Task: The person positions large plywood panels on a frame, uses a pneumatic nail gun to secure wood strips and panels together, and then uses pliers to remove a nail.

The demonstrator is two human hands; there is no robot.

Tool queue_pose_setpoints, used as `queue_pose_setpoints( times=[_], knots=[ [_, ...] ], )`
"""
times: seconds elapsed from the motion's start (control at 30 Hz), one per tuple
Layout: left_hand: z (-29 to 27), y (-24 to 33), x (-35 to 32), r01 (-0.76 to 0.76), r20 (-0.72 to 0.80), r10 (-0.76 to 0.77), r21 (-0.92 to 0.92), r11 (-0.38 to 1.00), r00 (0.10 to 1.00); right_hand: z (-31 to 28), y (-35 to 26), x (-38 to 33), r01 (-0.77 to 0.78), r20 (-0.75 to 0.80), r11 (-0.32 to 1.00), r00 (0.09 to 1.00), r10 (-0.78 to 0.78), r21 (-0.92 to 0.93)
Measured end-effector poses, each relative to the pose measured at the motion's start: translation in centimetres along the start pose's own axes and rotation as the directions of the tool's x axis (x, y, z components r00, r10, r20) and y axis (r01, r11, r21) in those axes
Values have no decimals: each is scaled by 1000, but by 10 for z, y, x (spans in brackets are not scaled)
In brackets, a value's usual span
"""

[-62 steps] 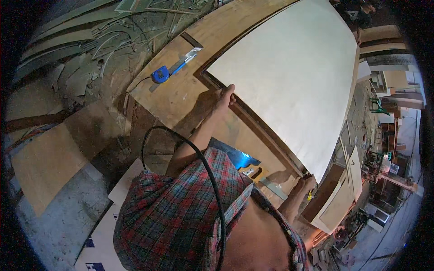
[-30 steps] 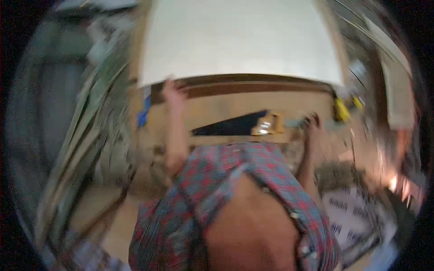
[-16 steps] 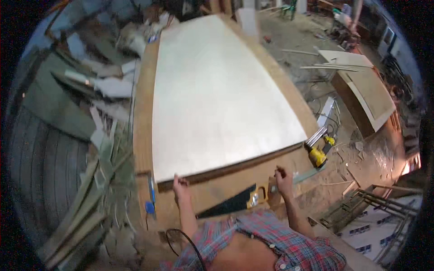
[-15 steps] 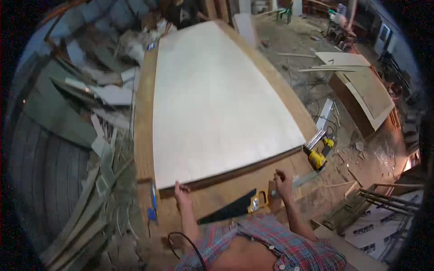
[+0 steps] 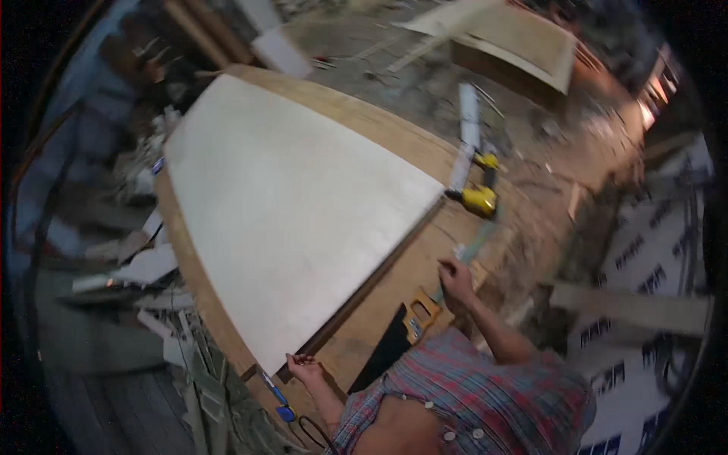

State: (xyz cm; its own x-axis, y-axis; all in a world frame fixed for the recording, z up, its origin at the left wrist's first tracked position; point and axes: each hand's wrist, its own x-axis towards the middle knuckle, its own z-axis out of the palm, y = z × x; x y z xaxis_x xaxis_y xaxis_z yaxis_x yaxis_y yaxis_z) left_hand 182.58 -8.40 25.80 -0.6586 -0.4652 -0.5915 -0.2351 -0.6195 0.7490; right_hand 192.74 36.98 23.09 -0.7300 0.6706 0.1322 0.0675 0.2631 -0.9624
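Cluttered workshop floor strewn with timber offcuts and scraps surrounds a long brown plywood work surface [image 5: 356, 125] that runs diagonally through the head view. On it lies a large pale rectangular sheet of board [image 5: 288, 205], its near edge backed by a dark wooden strip [image 5: 364, 284] running along the surface. At the near left corner of that sheet the left hand [image 5: 303, 369] rests with fingers curled at the end of the strip, touching it; whether it actually grips the strip cannot be told. Just beside this hand, at the surface's edge, lies a blue-handled tool [image 5: 274, 396]. The right hand [image 5: 456, 278] sits near the right edge of the surface, loosely closed on a long pale blue-green level [image 5: 464, 256] lying there, though the grasp is too small to judge firmly. Between the two forearms lies a black-bladed handsaw with an orange-yellow handle [image 5: 400, 335]. Farther along the right edge sits a yellow power tool [image 5: 479, 199] next to a long pale strip [image 5: 466, 133]. A plaid red-and-blue shirt [image 5: 485, 402] fills the lower edge. Compared with half a second ago, the view has swung so the sheet now runs off to the upper left, while both hands remain at much the same places on the near end.
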Motion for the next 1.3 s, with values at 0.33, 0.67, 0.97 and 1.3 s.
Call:
queue_pose_setpoints(
  times=[0.33,0.67,0.97,1.3],
  knots=[
    [-2,5,6,66,-29,-62,152,986,998,-27,0,8,-366,2,929,930,367,54],
    [-22,-2,33,34,-29,-28,231,972,999,-31,3,43,-410,-47,902,907,419,136],
    [-10,-9,23,65,-91,-33,370,927,995,-14,38,174,-114,-197,990,976,95,-87],
    [-32,-12,48,54,-45,-37,461,886,998,-15,36,210,-146,-83,961,988,130,-237]
  ],
)
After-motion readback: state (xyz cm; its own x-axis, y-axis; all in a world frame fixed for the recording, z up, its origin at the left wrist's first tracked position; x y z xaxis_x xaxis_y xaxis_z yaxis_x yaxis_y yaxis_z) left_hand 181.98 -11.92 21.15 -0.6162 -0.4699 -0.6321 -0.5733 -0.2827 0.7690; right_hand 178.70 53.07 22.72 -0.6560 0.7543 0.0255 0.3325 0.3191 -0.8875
